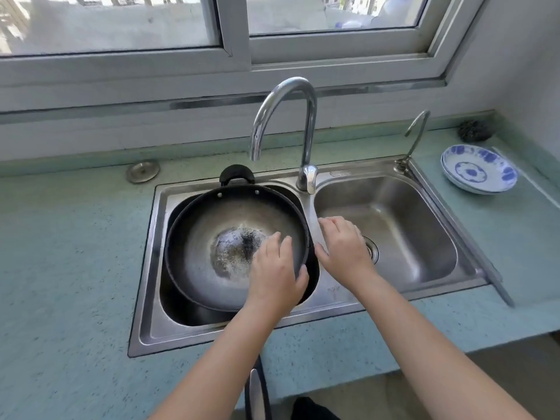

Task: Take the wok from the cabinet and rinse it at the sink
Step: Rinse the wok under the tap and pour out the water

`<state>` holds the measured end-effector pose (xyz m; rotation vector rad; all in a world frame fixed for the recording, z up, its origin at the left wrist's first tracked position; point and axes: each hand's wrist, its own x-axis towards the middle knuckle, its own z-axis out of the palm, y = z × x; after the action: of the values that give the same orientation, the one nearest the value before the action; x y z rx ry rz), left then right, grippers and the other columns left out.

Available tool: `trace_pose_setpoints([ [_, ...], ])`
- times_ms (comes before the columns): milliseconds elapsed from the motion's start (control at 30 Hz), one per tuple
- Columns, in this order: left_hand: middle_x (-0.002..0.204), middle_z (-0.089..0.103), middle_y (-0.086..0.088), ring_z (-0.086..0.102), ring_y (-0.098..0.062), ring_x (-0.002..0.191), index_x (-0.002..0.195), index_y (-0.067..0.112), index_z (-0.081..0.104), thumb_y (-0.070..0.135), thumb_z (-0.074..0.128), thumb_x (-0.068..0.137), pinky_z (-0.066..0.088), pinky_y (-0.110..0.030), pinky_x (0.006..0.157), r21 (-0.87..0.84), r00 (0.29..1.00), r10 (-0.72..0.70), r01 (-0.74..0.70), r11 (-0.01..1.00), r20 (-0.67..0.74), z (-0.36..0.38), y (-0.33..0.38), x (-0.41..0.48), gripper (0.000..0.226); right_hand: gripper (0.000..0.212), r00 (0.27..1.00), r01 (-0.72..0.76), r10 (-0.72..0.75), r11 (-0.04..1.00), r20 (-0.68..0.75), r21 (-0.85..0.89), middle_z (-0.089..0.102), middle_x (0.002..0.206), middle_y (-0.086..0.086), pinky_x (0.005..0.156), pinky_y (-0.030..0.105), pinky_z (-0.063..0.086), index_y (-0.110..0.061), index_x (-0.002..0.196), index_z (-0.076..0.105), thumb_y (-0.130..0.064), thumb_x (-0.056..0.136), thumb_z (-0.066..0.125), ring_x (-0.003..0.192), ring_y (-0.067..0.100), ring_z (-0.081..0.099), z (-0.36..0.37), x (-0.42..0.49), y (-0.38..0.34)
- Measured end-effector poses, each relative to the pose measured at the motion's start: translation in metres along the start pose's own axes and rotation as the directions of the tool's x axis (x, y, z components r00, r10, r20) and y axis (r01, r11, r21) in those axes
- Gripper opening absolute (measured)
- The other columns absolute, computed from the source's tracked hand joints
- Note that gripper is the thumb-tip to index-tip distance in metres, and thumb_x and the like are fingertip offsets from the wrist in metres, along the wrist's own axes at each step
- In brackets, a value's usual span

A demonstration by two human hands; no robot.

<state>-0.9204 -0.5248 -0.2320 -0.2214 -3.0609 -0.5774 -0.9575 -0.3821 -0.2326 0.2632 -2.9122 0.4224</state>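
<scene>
Left hand on wok rim

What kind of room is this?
Most likely a home kitchen: a double-basin steel sink under a window, a wok sitting in the left basin, and patterned plates on the countertop.

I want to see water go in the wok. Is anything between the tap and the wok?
Nothing visible. The tap opens straight above the wok's far rim; the left hand rests on its near side.

Bright daylight from window at twelve o'clock; glare on faucet; edges bowed, slightly soft.
</scene>
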Motion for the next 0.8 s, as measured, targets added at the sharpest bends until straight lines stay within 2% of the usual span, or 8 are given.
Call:
trace_pose_setpoints([
  [100, 0.108, 0.066, -0.024, 0.065, -0.039, 0.098, 0.107, -0.003, 0.063, 0.038, 0.041, 0.070, 0.055, -0.047, 0.078, 0.025, 0.998, -0.051, 0.052, 0.998, -0.028, 0.004, 0.003, 0.029, 0.059, 0.042, 0.999, 0.048, -0.049, 0.999, 0.019, 0.021, 0.068, 0.091, 0.018, 0.072, 0.046, 0.054, 0.002, 0.098, 0.066, -0.013, 0.060, 0.074, 0.078, 0.038, 0.066, 0.010, 0.036, 0.018],
  [233, 0.107, 0.067, -0.024, 0.066, -0.038, 0.096, 0.106, -0.002, 0.063, 0.037, 0.042, 0.069, 0.055, -0.046, 0.077, 0.047, 0.994, -0.090, 0.093, 0.995, -0.065, 0.006, 0.005, 0.057, 0.058, 0.047, 0.995, 0.081, -0.086, 0.992, 0.043, 0.097, 0.066, 0.102, 0.021, 0.082, 0.048, 0.051, 0.005, 0.109, 0.062, -0.008, 0.065, 0.072, 0.090, 0.040, 0.063, 0.025, 0.077, 0.030],
  [400, 0.105, 0.068, -0.020, 0.068, -0.035, 0.095, 0.105, 0.000, 0.065, 0.035, 0.053, 0.066, 0.056, -0.043, 0.078, 0.091, 0.994, -0.083, 0.090, 0.992, -0.074, 0.011, 0.008, 0.080, 0.054, 0.050, 0.993, 0.106, -0.111, 0.989, 0.044, 0.106, 0.065, 0.103, 0.024, 0.079, 0.047, 0.053, 0.006, 0.106, 0.064, -0.003, 0.058, 0.076, 0.092, 0.043, 0.063, 0.046, 0.109, 0.045],
  [533, 0.106, 0.068, -0.020, 0.068, -0.034, 0.096, 0.107, -0.001, 0.065, 0.037, 0.041, 0.068, 0.056, -0.044, 0.078, 0.083, 0.992, -0.115, 0.119, 0.989, -0.048, 0.017, 0.008, 0.092, 0.059, 0.048, 0.993, 0.109, -0.115, 0.985, 0.038, 0.132, 0.063, 0.109, 0.025, 0.074, 0.045, 0.054, 0.005, 0.102, 0.064, 0.000, 0.056, 0.077, 0.096, 0.043, 0.062, 0.054, 0.124, 0.051],
  [667, 0.105, 0.069, -0.018, 0.068, -0.032, 0.096, 0.108, -0.001, 0.064, 0.038, 0.040, 0.068, 0.057, -0.042, 0.077, 0.101, 0.992, -0.120, 0.123, 0.987, -0.033, 0.022, 0.009, 0.099, 0.061, 0.050, 0.990, 0.144, -0.142, 0.981, -0.023, 0.129, 0.066, 0.101, 0.024, 0.064, 0.042, 0.056, 0.007, 0.096, 0.065, 0.004, 0.048, 0.080, 0.088, 0.041, 0.066, 0.058, 0.136, 0.055],
  [800, 0.106, 0.069, -0.017, 0.068, -0.031, 0.096, 0.108, -0.001, 0.064, 0.038, 0.039, 0.068, 0.057, -0.042, 0.077, 0.100, 0.992, -0.127, 0.129, 0.987, -0.026, 0.023, 0.009, 0.105, 0.061, 0.046, 0.985, 0.173, -0.173, 0.975, -0.010, 0.143, 0.065, 0.094, 0.023, 0.061, 0.039, 0.055, 0.007, 0.090, 0.065, 0.006, 0.046, 0.078, 0.081, 0.040, 0.065, 0.057, 0.144, 0.058],
])
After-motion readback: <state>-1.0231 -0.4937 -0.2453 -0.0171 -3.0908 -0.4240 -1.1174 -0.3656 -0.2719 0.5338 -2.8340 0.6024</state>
